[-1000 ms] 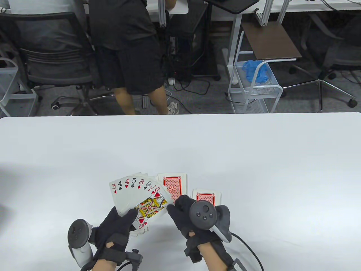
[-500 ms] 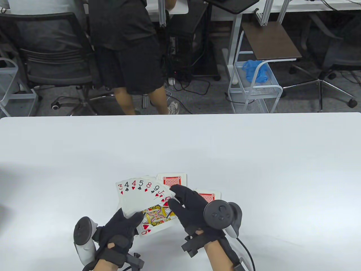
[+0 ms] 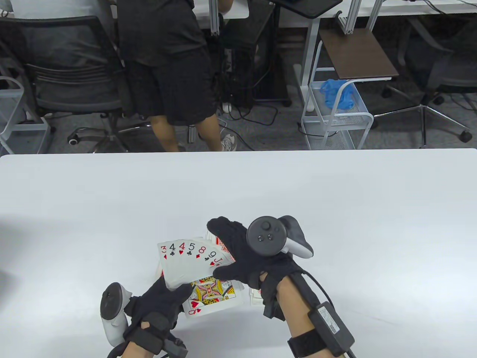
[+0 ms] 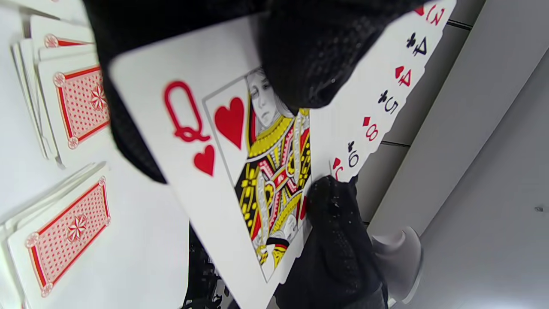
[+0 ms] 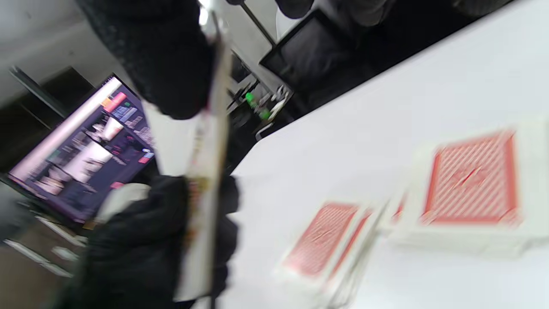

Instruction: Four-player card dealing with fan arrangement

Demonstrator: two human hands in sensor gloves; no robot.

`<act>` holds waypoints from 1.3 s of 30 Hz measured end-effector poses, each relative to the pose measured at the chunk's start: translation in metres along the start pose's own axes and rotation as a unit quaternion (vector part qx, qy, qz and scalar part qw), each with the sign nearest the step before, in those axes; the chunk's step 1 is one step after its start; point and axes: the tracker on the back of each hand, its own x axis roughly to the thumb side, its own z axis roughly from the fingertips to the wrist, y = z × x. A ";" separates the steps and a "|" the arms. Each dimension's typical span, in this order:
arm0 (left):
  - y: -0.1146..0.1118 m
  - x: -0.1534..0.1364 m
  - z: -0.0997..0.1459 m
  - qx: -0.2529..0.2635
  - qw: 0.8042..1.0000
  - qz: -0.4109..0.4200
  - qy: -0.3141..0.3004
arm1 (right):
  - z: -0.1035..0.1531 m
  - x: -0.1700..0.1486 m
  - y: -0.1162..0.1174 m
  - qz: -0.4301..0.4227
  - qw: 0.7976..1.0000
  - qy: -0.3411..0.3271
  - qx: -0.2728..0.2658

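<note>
One fan: eight cards showing, 3 to Q, the fan (image 3: 193, 261) sitting in the left hand (image 3: 160, 304), above the table (image 3: 335, 194).
Left hand: thumb pressing the queen's face, fingers backing it.
Right hand: the right hand (image 3: 249, 257) is pinching the fan's right edge, adjusting spread.
Piles: face-down stacks (image 4: 68, 103) lying beside the fan on the table.
Remaining: likely those piles need fanning.

Nine face-up playing cards (image 3: 186, 261) in one fan — 3, 4, 4, 5, 8, 9, J, one index hidden, Q. Two face-down red-backed piles (image 4: 64, 231) on the table (image 3: 335, 209). Two gloved hands — left hand (image 3: 156, 309), right hand (image 3: 246, 257).
</note>
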 end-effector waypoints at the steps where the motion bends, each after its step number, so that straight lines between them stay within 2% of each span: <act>1: -0.002 -0.001 0.000 -0.003 1.000 0.008 0.003 | -0.002 -0.003 0.000 -0.034 0.999 -0.010 0.006; 3: -0.004 -0.002 -0.001 -0.009 1.000 0.013 0.006 | -0.004 -0.007 0.004 -0.092 0.995 -0.030 0.019; 7: -0.003 -0.005 -0.003 -0.021 1.000 0.012 0.012 | -0.004 -0.006 0.007 -0.093 0.995 -0.036 0.018; 12: -0.002 -0.012 -0.006 -0.040 0.998 0.020 0.034 | -0.005 -0.009 0.012 -0.104 0.993 -0.041 -0.026; 15: -0.001 -0.018 -0.006 -0.060 0.994 0.033 0.084 | -0.003 -0.019 0.014 -0.100 0.994 -0.024 -0.047; 17: 0.003 -0.014 -0.003 -0.024 0.996 0.007 0.089 | -0.001 -0.026 0.012 -0.110 0.992 -0.015 -0.062; 18: 0.010 -0.005 0.001 0.036 0.995 -0.054 0.076 | 0.002 -0.034 0.008 -0.099 0.992 0.008 -0.074; 19: 0.016 0.006 0.004 0.089 0.987 -0.128 0.051 | 0.004 -0.041 0.006 -0.069 0.994 0.032 -0.075; 20: 0.019 0.014 0.007 0.118 0.975 -0.184 0.030 | 0.004 -0.047 0.005 -0.051 0.995 0.049 -0.068; 21: 0.017 0.023 0.011 0.137 0.957 -0.254 0.002 | 0.003 -0.057 0.008 -0.043 0.995 0.075 -0.046; 22: 0.011 0.032 0.013 0.129 0.939 -0.318 -0.032 | 0.000 -0.066 0.014 -0.051 0.994 0.093 -0.023; 23: 0.004 0.036 0.014 0.106 0.927 -0.355 -0.054 | -0.002 -0.071 0.018 -0.058 0.993 0.103 -0.008; 25: -0.017 0.038 0.013 0.020 0.910 -0.410 -0.065 | -0.009 -0.082 0.031 -0.060 0.990 0.126 0.029; 27: -0.048 0.029 0.013 -0.112 0.881 -0.459 -0.018 | -0.018 -0.093 0.046 -0.060 0.985 0.145 0.066; 28: -0.058 0.024 0.014 -0.150 0.864 -0.481 0.000 | -0.021 -0.095 0.051 -0.063 0.984 0.150 0.075; 29: -0.072 0.016 0.015 -0.189 0.830 -0.524 0.023 | -0.025 -0.099 0.058 -0.067 0.981 0.155 0.094; 32: -0.092 -0.004 0.017 -0.263 0.744 -0.608 0.092 | -0.032 -0.102 0.071 -0.061 0.976 0.166 0.126; 33: -0.094 -0.011 0.017 -0.285 0.730 -0.611 0.110 | -0.033 -0.103 0.075 -0.047 0.974 0.175 0.134; 39: -0.085 -0.028 0.012 -0.293 0.740 -0.586 0.151 | -0.041 -0.095 0.094 0.046 0.967 0.202 0.149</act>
